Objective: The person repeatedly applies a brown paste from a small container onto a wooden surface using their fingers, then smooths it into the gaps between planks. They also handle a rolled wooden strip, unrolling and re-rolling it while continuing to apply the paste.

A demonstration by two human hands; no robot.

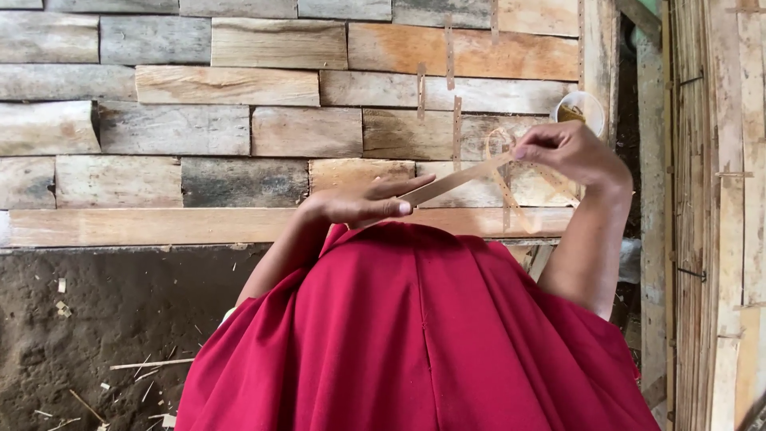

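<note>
The person sits with a red cloth point(423, 335) spread over the lap, and both hands are raised in front of a wall of stacked wooden blocks point(239, 120). A thin bamboo strip point(455, 181) runs on a slant between the two hands, low at the left and rising to the right. The left hand point(359, 203) lies flat along the lower end of the strip, fingers stretched out and pressed on it rather than curled around it. The right hand point(570, 152) is higher and to the right, its fingertips pinched shut on the upper end of the strip, where the strip bends round into a small loop point(500, 142). More pale strips cross below that hand, but how they interlace is too faint to tell. Just above the right hand a small round cup point(581, 110) sits against a wooden post point(597, 56). Right of the post, upright bamboo slats point(710, 215) close that side tightly, so the right forearm has little space there. To the left a bare earth floor point(104, 335) lies open, scattered with splinters and shavings, and a long plank edge point(159, 227) runs along the foot of the wall, just behind the left hand
</note>
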